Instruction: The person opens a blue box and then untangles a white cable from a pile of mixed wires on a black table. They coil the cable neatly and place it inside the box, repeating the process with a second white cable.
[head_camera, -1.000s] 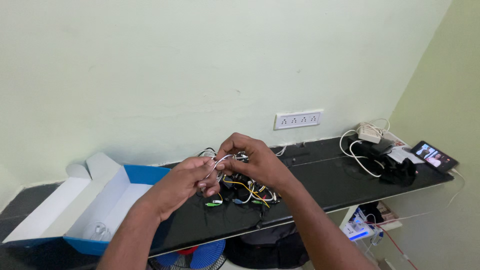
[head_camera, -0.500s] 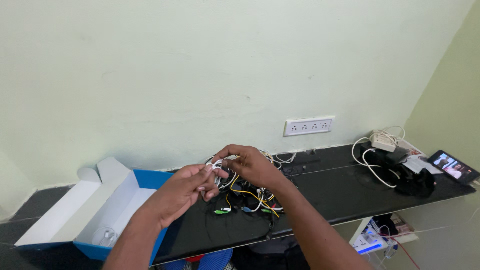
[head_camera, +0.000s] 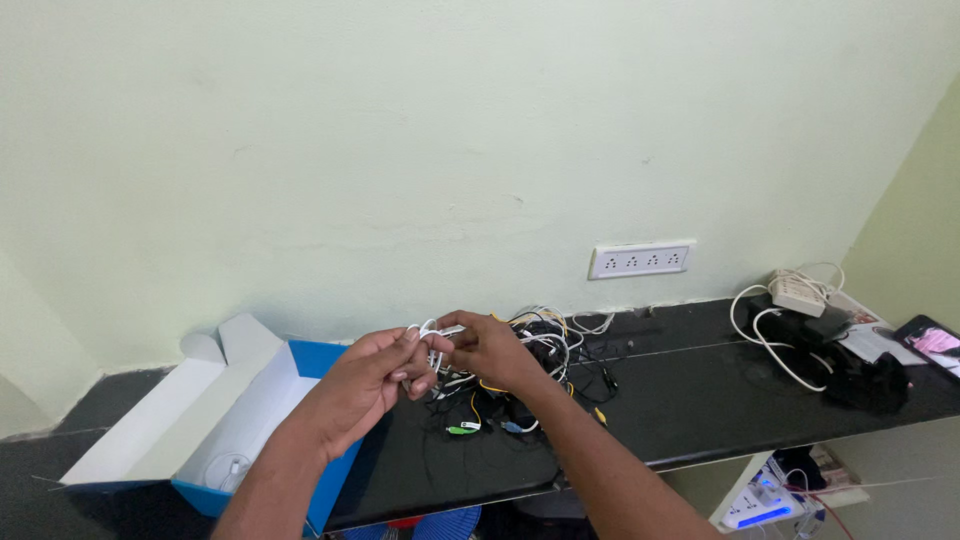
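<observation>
White cable (head_camera: 435, 331) pinched between both hands above the black counter (head_camera: 690, 385), looped into small coils at the fingertips; left hand (head_camera: 375, 378) closed narrowly on the coil from the near-left side, thumb and forefinger pressed together on it; right hand (head_camera: 492, 350) gripping the same cable from the other side, fingers curled tight, knuckles touching those of the left.

Just beyond and below the right hand, a tangled heap of cables (head_camera: 530, 350) lying on the counter: white, black and yellow strands mixed, with a green connector (head_camera: 460, 429) and a blue connector (head_camera: 511, 426) near the heap's front edge, under the right wrist; cannot tell whether the held cable runs on into that heap.

Left of the left hand, an open blue-and-white cardboard box (head_camera: 200, 430) with flaps spread, resting on the counter's end; inside it, a coiled white cable (head_camera: 232, 468) at the bottom.

Well to the right of the right hand, a white socket strip (head_camera: 640, 260) fixed on the pale green wall (head_camera: 400, 150); farther right still, a white adapter with looped cord (head_camera: 795, 295) on top of dark items, and a lit phone (head_camera: 935, 340) at the frame's edge.

Below the counter, near the right forearm, part of a blue fan (head_camera: 445, 523) and a lit power strip (head_camera: 755, 495).
</observation>
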